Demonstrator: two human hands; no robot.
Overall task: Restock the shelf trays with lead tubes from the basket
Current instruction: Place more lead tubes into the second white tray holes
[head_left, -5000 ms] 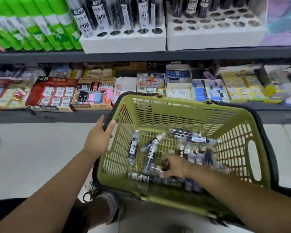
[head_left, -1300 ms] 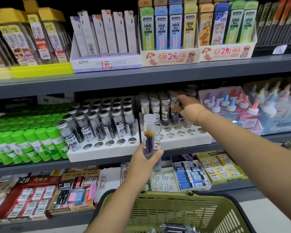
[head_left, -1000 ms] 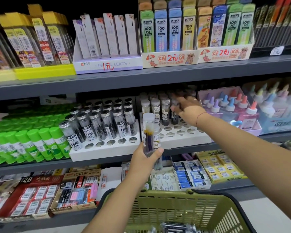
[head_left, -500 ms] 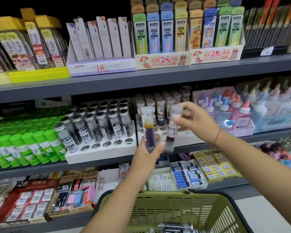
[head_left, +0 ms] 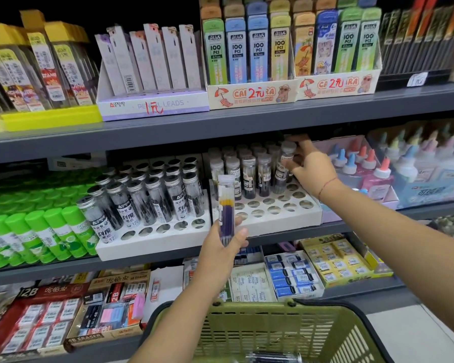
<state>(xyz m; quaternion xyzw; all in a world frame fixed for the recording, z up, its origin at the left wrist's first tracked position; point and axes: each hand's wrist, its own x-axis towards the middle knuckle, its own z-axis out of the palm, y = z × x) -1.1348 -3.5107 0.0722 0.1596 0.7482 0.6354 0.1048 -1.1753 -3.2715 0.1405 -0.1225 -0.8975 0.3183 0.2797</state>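
The left hand (head_left: 222,252) grips the lower end of a clear purple-filled tube (head_left: 226,205) and holds it upright before the shelf edge. Up and to its right, the right hand (head_left: 311,167) curls fingers and thumb round a dark tube (head_left: 281,179) at the row's end in the right white tray (head_left: 278,221), with open holes just below that hand. The left white tray (head_left: 155,242), mostly full, stands left of the left hand. The green basket (head_left: 260,328) sits beneath both hands.

The tube (head_left: 226,203) in my left hand (head_left: 222,254) is clear, glossy plastic — the tray (head_left: 273,225) looks like matt white foam, the basket (head_left: 260,334) green plastic, the shelf edge (head_left: 220,125) smooth grey paint.
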